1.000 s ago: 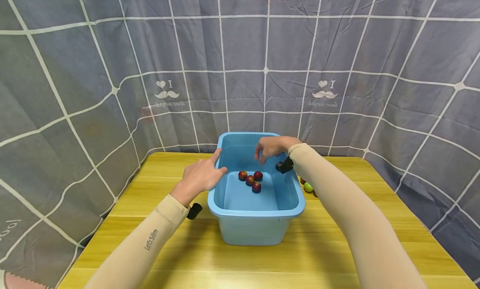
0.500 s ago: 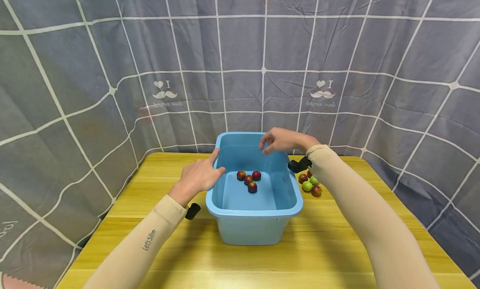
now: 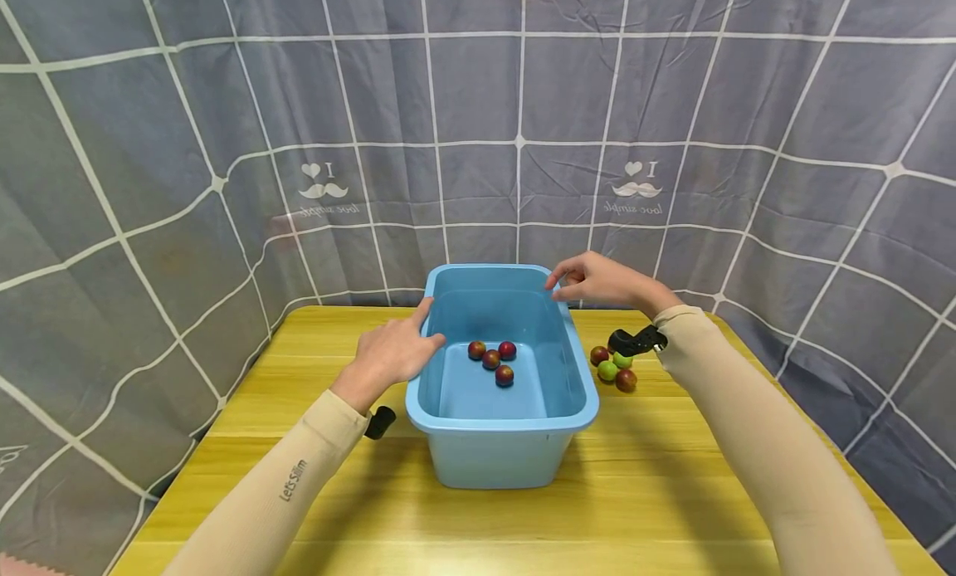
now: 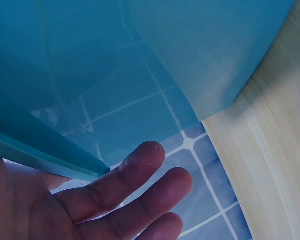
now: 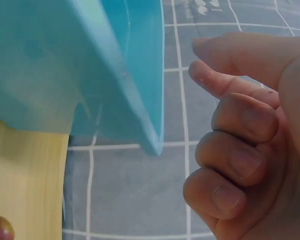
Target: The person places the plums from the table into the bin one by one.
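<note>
A light-blue plastic tub (image 3: 503, 425) stands on the table, with several dark-red, plum-like fruits (image 3: 490, 359) on its floor. My left hand (image 3: 390, 349) rests on its left rim. In the left wrist view its fingers (image 4: 140, 162) lie nearly straight outside the tub wall. My right hand (image 3: 608, 279) hovers by the far right corner of the rim, holding nothing. Seen from the right wrist, the thumb and index finger are extended apart from the tub, and the other fingers (image 5: 230, 160) are loosely curled. Right of the tub lie red and green plum-like fruits (image 3: 626, 381).
The wooden table (image 3: 336, 476) carries the tub near its middle. A grey curtain (image 3: 478, 144) with white grid lines hangs behind and along both sides. Each wrist wears a black band with a camera (image 3: 636, 341).
My right hand has moved right, from over the tub's inside to the far right rim, uncovering the fruits on the table. The left hand has stayed on the rim.
</note>
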A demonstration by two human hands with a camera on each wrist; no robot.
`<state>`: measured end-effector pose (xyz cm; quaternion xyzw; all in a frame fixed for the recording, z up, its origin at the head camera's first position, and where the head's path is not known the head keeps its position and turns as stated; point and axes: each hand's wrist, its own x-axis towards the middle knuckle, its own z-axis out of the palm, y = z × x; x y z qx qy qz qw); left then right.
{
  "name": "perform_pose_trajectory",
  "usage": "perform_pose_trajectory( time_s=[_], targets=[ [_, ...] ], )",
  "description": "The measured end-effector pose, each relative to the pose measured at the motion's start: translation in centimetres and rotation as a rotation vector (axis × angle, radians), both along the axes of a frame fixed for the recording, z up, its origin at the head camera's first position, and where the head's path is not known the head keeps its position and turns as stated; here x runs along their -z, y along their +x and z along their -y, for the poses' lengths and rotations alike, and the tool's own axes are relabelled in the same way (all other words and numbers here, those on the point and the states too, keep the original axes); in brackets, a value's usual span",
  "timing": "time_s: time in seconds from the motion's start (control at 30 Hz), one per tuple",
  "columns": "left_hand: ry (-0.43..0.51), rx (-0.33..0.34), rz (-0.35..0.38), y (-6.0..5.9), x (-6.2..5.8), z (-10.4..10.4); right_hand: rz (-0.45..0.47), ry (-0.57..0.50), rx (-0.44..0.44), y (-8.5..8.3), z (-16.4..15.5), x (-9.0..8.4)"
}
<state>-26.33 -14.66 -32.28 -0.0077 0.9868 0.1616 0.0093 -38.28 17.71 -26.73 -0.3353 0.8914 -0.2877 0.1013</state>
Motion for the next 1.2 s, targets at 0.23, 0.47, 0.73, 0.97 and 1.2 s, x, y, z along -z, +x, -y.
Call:
perform_pose_trajectory(
  time_s=[0.23, 0.47, 0.73, 0.97, 1.2],
  targets=[
    [0.007, 0.0, -0.003, 0.1, 0.1, 0.1, -0.019, -0.04, 0.058, 0.5, -2.2, 1.2],
    [0.008, 0.0, -0.001, 0.2, 0.2, 0.2, 0.002, -0.118, 0.111, 1.0, -4.4, 2.4],
    [0.012, 0.008, -0.01, 0.2, 0.2, 0.2, 0.054, -0.2, 0.171, 1.7, -6.0, 3.6],
    [0.013, 0.009, -0.017, 0.3, 0.2, 0.2, 0.091, -0.277, 0.199, 2.0, -7.5, 5.2],
    [0.016, 0.011, -0.014, 0.3, 0.2, 0.4, 0.136, -0.354, 0.23, 2.2, -8.7, 7.3]
  ],
)
